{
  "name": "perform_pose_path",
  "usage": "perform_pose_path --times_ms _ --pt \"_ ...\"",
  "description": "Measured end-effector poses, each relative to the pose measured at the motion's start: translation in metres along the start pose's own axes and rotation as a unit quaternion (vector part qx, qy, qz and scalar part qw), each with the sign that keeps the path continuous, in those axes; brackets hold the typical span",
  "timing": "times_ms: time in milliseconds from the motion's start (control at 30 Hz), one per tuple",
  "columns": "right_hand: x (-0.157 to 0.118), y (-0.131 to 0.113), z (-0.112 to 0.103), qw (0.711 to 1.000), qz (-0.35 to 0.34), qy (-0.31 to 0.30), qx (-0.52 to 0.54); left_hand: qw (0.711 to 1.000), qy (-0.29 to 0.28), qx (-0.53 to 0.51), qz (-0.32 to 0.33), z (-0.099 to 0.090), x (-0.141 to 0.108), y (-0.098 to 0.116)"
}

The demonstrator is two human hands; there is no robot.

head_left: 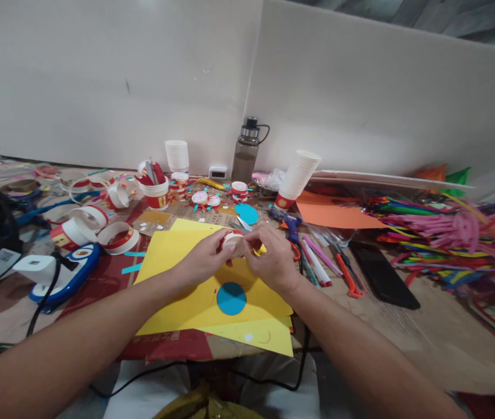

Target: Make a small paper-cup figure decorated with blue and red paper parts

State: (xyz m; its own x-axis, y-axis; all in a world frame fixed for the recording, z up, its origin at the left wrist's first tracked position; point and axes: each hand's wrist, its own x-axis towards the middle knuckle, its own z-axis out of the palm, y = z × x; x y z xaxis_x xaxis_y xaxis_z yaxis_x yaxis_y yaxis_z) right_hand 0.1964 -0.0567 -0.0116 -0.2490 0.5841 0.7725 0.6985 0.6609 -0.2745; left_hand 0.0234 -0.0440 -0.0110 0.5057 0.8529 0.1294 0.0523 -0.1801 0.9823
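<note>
Above the yellow paper [177, 291], my left hand [206, 256] is closed on a cut-down paper cup [234, 234], a short white piece with a red band. Against the right side of that cup, my right hand [271, 256] has its fingertips pinched together; what they hold is too small to make out. A bit of yellow shows just under the right fingers. Below both hands a blue paper circle [231, 298] lies flat on the yellow sheets. Behind the hands are scissors [244, 223] and a blue paper piece [247, 213].
Right of the paper lie a glue gun [288, 221], markers [317, 262], an orange cutter [352, 276] and a phone [382, 276]. Stacked cups [298, 174] and a bottle [246, 152] stand behind. Cup rings [118, 237] and a blue power strip [70, 273] are left.
</note>
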Motion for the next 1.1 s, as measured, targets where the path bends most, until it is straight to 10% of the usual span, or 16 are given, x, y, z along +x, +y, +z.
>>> perform_pose_path --times_ms 533,900,1100 --pt "0.004 0.007 -0.003 0.996 0.051 -0.042 0.068 0.996 -0.009 -0.079 -0.045 -0.009 0.005 -0.010" --pt "0.011 0.060 -0.079 0.964 0.236 0.114 -0.040 0.981 0.045 -0.167 -0.084 -0.018 0.011 -0.017" --pt "-0.019 0.072 -0.099 0.937 0.329 0.030 -0.117 0.980 0.066 -0.170 -0.076 -0.020 0.014 -0.024"
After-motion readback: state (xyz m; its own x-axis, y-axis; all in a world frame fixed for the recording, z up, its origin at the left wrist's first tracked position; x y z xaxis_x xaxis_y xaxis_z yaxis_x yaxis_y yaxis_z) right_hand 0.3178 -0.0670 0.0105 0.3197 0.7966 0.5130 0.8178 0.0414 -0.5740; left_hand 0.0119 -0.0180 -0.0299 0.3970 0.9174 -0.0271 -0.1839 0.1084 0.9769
